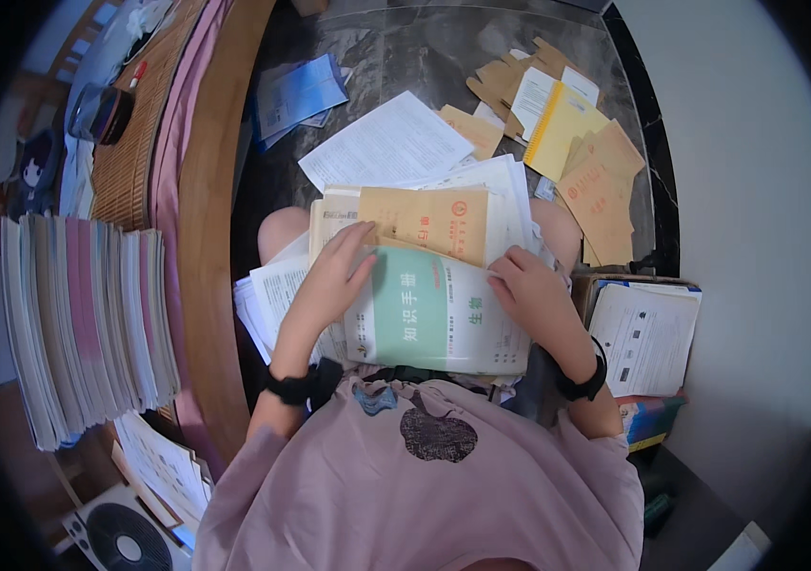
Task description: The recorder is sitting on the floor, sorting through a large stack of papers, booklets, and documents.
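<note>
A green and white booklet [434, 319] lies across my lap on a pile of papers, its print turned sideways. At its upper left corner rests my left hand [337, 271], fingers stretched out over the edge of the booklet and the brown paper envelope [415, 214] behind it. My right hand [525, 287] has its fingers bent together at the booklet's upper right corner, pinching the edge. The envelope sits on further papers, partly covered by the booklet. Loose white sheets [277, 295] stick out to the left from under the pile.
Ahead on the dark floor lie a printed sheet [386, 143], blue booklets [301, 95], a yellow notebook [567, 128] and brown envelopes [605, 181]. A box of papers [643, 333] stands at right. Left, a wooden bed edge [215, 238] runs beside a tall book stack [91, 324] and a fan [127, 538].
</note>
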`<state>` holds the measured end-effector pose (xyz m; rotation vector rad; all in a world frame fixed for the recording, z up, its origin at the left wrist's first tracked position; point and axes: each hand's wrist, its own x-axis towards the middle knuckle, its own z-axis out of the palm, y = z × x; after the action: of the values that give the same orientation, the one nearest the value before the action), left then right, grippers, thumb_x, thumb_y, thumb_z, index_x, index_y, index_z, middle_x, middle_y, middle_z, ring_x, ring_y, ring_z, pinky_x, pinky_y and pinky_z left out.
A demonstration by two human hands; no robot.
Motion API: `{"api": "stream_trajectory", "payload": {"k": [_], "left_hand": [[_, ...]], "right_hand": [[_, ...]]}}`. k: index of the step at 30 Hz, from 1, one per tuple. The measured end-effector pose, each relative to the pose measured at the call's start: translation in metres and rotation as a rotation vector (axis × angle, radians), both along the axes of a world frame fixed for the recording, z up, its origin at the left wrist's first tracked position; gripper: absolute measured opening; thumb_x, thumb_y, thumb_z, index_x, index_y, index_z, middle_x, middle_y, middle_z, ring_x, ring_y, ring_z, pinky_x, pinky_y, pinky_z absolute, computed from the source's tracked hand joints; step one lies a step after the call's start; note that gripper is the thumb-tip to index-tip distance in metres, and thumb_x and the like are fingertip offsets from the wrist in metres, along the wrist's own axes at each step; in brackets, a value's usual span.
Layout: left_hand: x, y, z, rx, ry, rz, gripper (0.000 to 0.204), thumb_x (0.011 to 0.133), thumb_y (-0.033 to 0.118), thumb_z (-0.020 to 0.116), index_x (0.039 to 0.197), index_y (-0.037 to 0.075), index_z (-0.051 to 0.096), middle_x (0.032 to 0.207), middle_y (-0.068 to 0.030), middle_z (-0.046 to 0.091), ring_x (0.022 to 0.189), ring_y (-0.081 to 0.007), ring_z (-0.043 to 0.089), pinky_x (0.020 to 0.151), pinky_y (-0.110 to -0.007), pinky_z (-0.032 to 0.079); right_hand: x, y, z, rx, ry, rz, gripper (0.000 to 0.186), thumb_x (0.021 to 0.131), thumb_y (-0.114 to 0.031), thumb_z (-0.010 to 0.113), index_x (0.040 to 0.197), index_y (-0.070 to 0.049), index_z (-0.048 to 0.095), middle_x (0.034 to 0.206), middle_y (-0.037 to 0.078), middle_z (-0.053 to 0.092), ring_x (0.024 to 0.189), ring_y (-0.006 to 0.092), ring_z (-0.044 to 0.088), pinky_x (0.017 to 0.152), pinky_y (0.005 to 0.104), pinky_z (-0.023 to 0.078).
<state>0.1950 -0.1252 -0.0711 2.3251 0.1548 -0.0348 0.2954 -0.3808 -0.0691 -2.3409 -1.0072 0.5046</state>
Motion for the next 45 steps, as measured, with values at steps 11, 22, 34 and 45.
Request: {"api": "stream_trajectory", "payload": {"k": [11, 22, 34, 45], "left_hand": [[0.028, 0.0, -0.026, -0.275, 0.213, -0.282, 0.028, 0.082, 0.024, 0.057, 0.097, 0.0, 0.059, 0.088, -0.0133, 0.063, 0.076, -0.0195, 0.059, 0.067, -0.029, 0.046], [0.012, 0.005, 0.016, -0.103, 0.045, -0.429, 0.022, 0.071, 0.02, 0.068, 0.078, 0.0, 0.062, 0.069, -0.0126, 0.061, 0.06, -0.026, 0.058, 0.059, -0.031, 0.045], [0.007, 0.042, -0.009, -0.275, 0.123, 0.111, 0.032, 0.082, 0.018, 0.057, 0.104, -0.004, 0.053, 0.09, -0.0169, 0.059, 0.076, -0.0223, 0.059, 0.067, -0.032, 0.045], [0.009, -0.033, -0.062, -0.283, 0.423, -0.238, 0.055, 0.086, 0.019, 0.051, 0.132, 0.002, 0.026, 0.071, -0.0162, 0.061, 0.068, -0.022, 0.062, 0.065, -0.03, 0.047]], "right_hand": [[-0.068, -0.014, 0.038, 0.135, 0.047, -0.052, 0.017, 0.076, -0.005, 0.057, 0.093, -0.002, 0.059, 0.1, 0.013, 0.057, 0.093, 0.0314, 0.055, 0.079, 0.0362, 0.045], [-0.084, 0.001, 0.039, -0.216, -0.185, -0.181, 0.034, 0.071, -0.005, 0.056, 0.106, -0.006, 0.055, 0.079, 0.014, 0.059, 0.071, 0.0328, 0.057, 0.066, 0.0392, 0.046], [-0.048, -0.076, 0.013, -0.376, -0.055, -0.548, 0.023, 0.072, -0.016, 0.058, 0.091, -0.003, 0.06, 0.086, 0.023, 0.059, 0.078, 0.0365, 0.058, 0.068, 0.0418, 0.046], [-0.041, -0.068, -0.006, -0.232, 0.288, -0.725, 0.045, 0.075, -0.024, 0.061, 0.113, -0.004, 0.049, 0.086, 0.024, 0.06, 0.079, 0.0399, 0.058, 0.071, 0.0408, 0.046]]}}
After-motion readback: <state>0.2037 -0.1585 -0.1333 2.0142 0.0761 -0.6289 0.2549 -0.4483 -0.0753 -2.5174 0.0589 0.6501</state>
